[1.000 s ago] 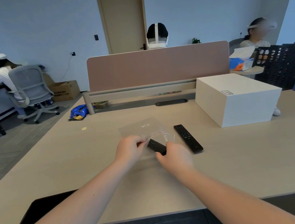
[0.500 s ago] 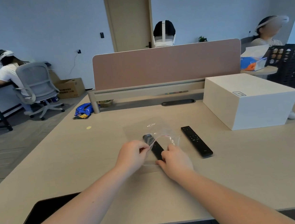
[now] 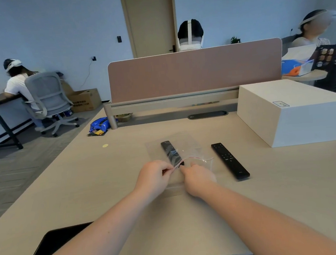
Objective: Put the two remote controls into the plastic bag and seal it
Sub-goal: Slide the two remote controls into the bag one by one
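While the left hand pinches the plastic bag mouth, the right hand grips the first remote lying inside it; right of the bag, the second remote rests on the worktop.

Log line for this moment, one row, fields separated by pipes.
left hand: pinching bag mouth | right hand: at bag mouth | plastic bag: open | first remote: inside bag | second remote: on desk
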`<action>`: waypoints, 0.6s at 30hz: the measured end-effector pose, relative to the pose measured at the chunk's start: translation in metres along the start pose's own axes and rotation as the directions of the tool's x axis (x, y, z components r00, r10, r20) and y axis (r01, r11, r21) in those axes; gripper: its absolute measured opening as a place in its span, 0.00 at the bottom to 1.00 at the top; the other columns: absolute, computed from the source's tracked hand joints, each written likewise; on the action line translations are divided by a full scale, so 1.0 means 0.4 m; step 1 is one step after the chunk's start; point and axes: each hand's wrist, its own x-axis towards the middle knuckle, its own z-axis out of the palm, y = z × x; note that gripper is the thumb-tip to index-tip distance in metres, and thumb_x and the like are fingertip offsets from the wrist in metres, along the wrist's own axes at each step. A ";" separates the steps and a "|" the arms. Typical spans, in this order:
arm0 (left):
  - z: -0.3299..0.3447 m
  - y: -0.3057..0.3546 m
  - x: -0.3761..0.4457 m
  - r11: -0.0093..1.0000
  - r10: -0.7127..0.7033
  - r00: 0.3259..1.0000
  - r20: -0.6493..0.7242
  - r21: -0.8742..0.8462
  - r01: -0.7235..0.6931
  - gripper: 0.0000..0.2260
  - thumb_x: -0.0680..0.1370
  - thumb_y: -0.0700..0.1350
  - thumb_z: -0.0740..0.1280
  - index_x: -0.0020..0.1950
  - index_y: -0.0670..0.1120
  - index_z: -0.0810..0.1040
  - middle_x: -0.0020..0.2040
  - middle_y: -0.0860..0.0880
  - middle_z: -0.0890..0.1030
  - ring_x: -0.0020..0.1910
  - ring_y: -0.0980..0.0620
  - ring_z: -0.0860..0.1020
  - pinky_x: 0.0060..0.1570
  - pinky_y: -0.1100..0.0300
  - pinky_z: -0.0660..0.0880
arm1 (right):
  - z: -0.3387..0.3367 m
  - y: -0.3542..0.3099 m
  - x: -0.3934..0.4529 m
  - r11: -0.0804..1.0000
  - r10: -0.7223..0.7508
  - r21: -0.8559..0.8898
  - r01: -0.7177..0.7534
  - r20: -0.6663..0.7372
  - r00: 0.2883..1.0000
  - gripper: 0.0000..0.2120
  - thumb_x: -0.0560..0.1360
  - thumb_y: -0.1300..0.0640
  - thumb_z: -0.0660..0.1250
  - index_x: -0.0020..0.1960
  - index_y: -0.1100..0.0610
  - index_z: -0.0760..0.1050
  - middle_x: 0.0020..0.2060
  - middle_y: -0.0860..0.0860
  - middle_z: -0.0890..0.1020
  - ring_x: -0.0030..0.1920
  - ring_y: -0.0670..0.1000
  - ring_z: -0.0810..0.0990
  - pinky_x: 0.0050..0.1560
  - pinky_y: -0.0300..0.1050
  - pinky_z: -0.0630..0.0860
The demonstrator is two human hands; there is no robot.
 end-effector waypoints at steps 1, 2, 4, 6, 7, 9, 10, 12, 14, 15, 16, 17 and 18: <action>0.000 -0.001 0.000 1.000 0.000 1.000 0.004 -0.001 0.000 0.07 0.75 0.44 0.66 0.46 0.44 0.83 0.46 0.44 0.85 0.48 0.44 0.79 0.47 0.54 0.73 | 0.000 -0.001 0.003 1.000 -0.002 -0.007 0.002 0.013 1.000 0.25 0.77 0.61 0.56 0.73 0.49 0.60 0.63 0.59 0.71 0.62 0.62 0.74 0.57 0.55 0.75; 0.000 -0.001 0.001 1.000 -0.002 1.000 0.006 0.000 0.002 0.07 0.75 0.44 0.66 0.46 0.45 0.83 0.46 0.44 0.85 0.48 0.44 0.79 0.48 0.54 0.74 | 0.002 -0.001 0.006 1.000 -0.006 -0.012 0.006 0.025 1.000 0.27 0.77 0.61 0.56 0.74 0.47 0.58 0.64 0.59 0.70 0.63 0.62 0.73 0.58 0.55 0.74; 0.001 0.000 0.002 1.000 -0.010 1.000 0.007 0.004 0.010 0.07 0.75 0.44 0.66 0.47 0.45 0.83 0.47 0.45 0.85 0.49 0.45 0.79 0.48 0.55 0.73 | 0.005 0.003 0.006 1.000 -0.011 -0.016 0.012 0.041 0.999 0.28 0.77 0.61 0.55 0.75 0.46 0.56 0.65 0.59 0.70 0.63 0.63 0.73 0.58 0.56 0.74; 0.002 0.000 0.002 1.000 -0.016 1.000 0.007 0.004 0.016 0.07 0.75 0.43 0.66 0.47 0.44 0.83 0.47 0.45 0.85 0.49 0.45 0.79 0.48 0.57 0.72 | 0.008 0.013 0.000 1.000 -0.019 0.022 0.019 0.023 1.000 0.26 0.77 0.61 0.56 0.74 0.48 0.59 0.64 0.59 0.70 0.63 0.63 0.73 0.59 0.56 0.75; 0.002 0.001 0.002 1.000 -0.018 1.000 0.007 0.004 0.018 0.07 0.76 0.43 0.66 0.47 0.44 0.83 0.47 0.45 0.85 0.49 0.45 0.79 0.48 0.57 0.72 | 0.008 0.021 -0.006 0.998 -0.026 0.064 0.026 -0.005 1.000 0.23 0.77 0.61 0.56 0.72 0.51 0.64 0.63 0.59 0.71 0.63 0.62 0.73 0.60 0.55 0.75; 0.001 0.003 0.002 1.000 -0.026 1.000 0.008 0.008 0.026 0.07 0.76 0.43 0.66 0.47 0.44 0.83 0.47 0.45 0.85 0.49 0.45 0.79 0.47 0.58 0.72 | 0.001 0.042 -0.031 0.986 -0.030 0.161 0.046 -0.099 0.995 0.16 0.78 0.59 0.56 0.63 0.55 0.73 0.59 0.57 0.74 0.60 0.60 0.76 0.56 0.52 0.76; 0.001 0.004 0.003 1.000 -0.028 1.000 0.009 0.013 0.027 0.07 0.76 0.43 0.65 0.47 0.44 0.83 0.46 0.45 0.85 0.48 0.45 0.79 0.47 0.58 0.72 | -0.004 0.058 -0.047 0.980 -0.025 0.192 0.056 -0.162 0.986 0.14 0.78 0.58 0.56 0.59 0.56 0.76 0.57 0.56 0.77 0.57 0.59 0.78 0.53 0.50 0.76; 0.003 0.006 0.004 0.999 -0.039 0.999 0.009 0.017 0.039 0.07 0.76 0.43 0.65 0.46 0.44 0.83 0.45 0.44 0.85 0.47 0.44 0.79 0.47 0.56 0.73 | -0.013 0.097 -0.075 0.976 0.017 0.210 0.050 -0.305 0.952 0.12 0.78 0.55 0.57 0.53 0.55 0.78 0.52 0.54 0.80 0.52 0.58 0.79 0.47 0.48 0.77; 0.007 0.009 0.005 0.999 -0.053 0.999 0.008 0.010 0.053 0.07 0.75 0.43 0.66 0.45 0.44 0.83 0.44 0.45 0.86 0.46 0.44 0.80 0.46 0.54 0.75 | -0.018 0.144 -0.095 0.967 0.130 0.254 -0.021 -0.419 0.899 0.11 0.78 0.53 0.58 0.48 0.56 0.77 0.47 0.53 0.81 0.49 0.57 0.79 0.43 0.49 0.78; 0.009 0.010 0.004 0.998 -0.059 0.998 0.003 0.011 0.059 0.07 0.75 0.44 0.66 0.44 0.45 0.83 0.44 0.46 0.86 0.46 0.44 0.80 0.46 0.54 0.76 | -0.019 0.167 -0.100 0.954 0.199 0.292 -0.068 -0.448 0.872 0.11 0.78 0.52 0.58 0.47 0.56 0.76 0.46 0.53 0.80 0.49 0.57 0.78 0.42 0.49 0.78; 0.011 0.012 0.003 0.998 -0.065 0.998 -0.008 0.017 0.065 0.07 0.75 0.44 0.66 0.44 0.46 0.83 0.44 0.46 0.86 0.46 0.44 0.80 0.46 0.53 0.76 | -0.019 0.189 -0.104 0.939 0.262 0.323 -0.115 -0.459 0.849 0.10 0.78 0.52 0.59 0.48 0.56 0.76 0.46 0.53 0.80 0.49 0.57 0.77 0.42 0.49 0.77; 0.013 0.015 0.002 0.997 -0.073 0.997 -0.019 0.023 0.073 0.06 0.75 0.45 0.66 0.44 0.47 0.83 0.44 0.47 0.86 0.46 0.45 0.80 0.45 0.53 0.77 | -0.018 0.208 -0.106 0.929 0.308 0.334 -0.161 -0.454 0.836 0.10 0.78 0.51 0.59 0.51 0.56 0.75 0.49 0.54 0.79 0.52 0.57 0.76 0.44 0.50 0.77; 0.014 0.019 -0.001 0.997 -0.078 0.996 -0.032 0.026 0.079 0.06 0.75 0.45 0.66 0.45 0.48 0.83 0.44 0.48 0.86 0.46 0.45 0.80 0.45 0.53 0.76 | -0.016 0.226 -0.109 0.925 0.338 0.317 -0.210 -0.432 0.836 0.11 0.77 0.50 0.60 0.55 0.55 0.74 0.52 0.54 0.78 0.56 0.57 0.74 0.48 0.50 0.77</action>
